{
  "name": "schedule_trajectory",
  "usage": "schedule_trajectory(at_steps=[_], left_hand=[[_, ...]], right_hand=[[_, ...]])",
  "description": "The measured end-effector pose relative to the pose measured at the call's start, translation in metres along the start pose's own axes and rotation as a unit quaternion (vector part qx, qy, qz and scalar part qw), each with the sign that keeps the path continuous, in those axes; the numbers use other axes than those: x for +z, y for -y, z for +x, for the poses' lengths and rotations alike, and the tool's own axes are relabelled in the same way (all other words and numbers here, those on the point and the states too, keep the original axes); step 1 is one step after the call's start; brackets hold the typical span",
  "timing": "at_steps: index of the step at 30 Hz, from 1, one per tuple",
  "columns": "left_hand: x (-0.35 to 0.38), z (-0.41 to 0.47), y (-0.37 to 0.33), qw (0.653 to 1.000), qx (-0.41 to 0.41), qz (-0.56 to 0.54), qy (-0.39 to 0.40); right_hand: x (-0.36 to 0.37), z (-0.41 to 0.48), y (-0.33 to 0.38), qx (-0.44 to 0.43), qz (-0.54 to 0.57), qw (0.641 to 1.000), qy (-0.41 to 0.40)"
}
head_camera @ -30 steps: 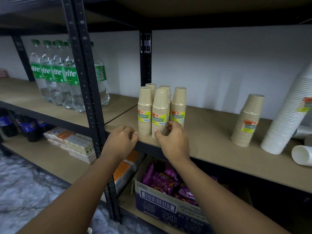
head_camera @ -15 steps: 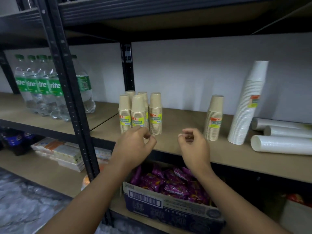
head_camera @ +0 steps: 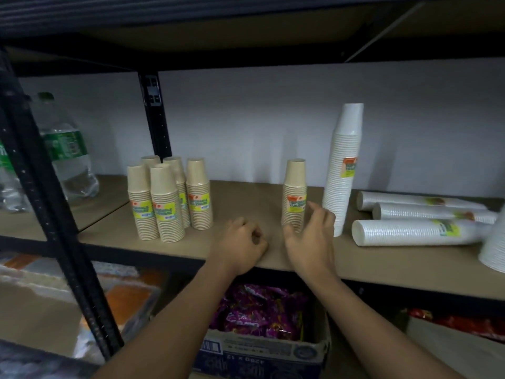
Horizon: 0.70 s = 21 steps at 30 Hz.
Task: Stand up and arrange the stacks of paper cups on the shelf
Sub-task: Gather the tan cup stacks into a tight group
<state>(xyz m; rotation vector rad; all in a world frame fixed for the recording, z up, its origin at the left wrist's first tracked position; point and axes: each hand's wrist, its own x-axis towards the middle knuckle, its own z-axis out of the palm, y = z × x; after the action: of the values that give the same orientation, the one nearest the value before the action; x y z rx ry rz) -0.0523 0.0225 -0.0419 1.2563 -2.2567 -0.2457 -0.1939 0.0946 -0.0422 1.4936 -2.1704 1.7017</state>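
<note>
1. Paper cups in a lone tan stack (head_camera: 294, 196) stand upright on the shelf (head_camera: 246, 203), well apart from the tan group (head_camera: 169, 199) at the left.
2. We see our right hand (head_camera: 310, 239) open and empty, fingers spread, just near and right of this stack, not yet touching it.
3. Our left hand (head_camera: 240, 248) is loosely curled, holding nothing, and lies farther left.
4. We judge the right hand is nearer; the stack's long axis is vertical, so a side grasp fits.
</note>
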Motion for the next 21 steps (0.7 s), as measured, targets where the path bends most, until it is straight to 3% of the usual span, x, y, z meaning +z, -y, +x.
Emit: schedule_trajectory(at_steps=[11,21], left_hand=[[0.007,-0.004,0.004,1.000,0.005,0.022,-0.008],[-0.007,-0.011,0.012,0.999,0.016,-0.037,0.019]], right_hand=[[0.021,0.036,-0.004,0.041,0.034,0.998,0.026],[0.017,0.020,0.002,0.000,0.052,0.997,0.060]])
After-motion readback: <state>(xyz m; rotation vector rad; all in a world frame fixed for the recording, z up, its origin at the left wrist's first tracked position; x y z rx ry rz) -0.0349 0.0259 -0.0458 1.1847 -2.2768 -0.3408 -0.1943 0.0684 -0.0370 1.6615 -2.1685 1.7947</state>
